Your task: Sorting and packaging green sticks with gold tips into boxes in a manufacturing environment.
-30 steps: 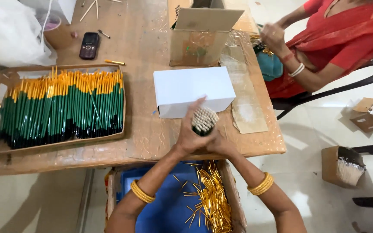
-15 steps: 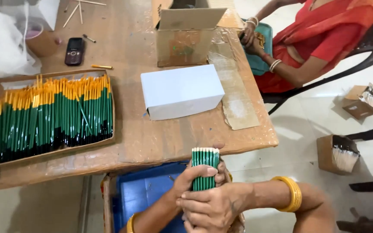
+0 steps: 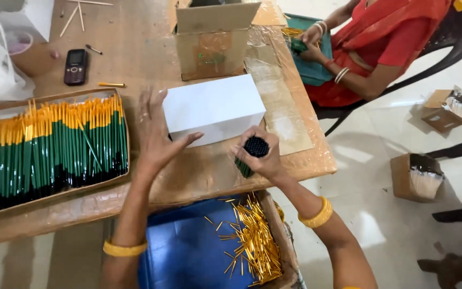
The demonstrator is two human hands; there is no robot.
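I've got the bundle of green sticks over the table edge, right hand clenched around it, beside the white box. Left hand hangs open, empty. One-handed, I judge the sticks could slip and scatter.

A small workshop for hand assembly and packing. A wooden surface wrapped in clear plastic carries a tray crammed with green sticks capped in yellow. Just right of the tray sits a plain white box, with an open carton behind it. Below the surface edge, a crate holds loose gold caps. Right of the surface a second person works seated (more small cartons stand on the tiled floor).
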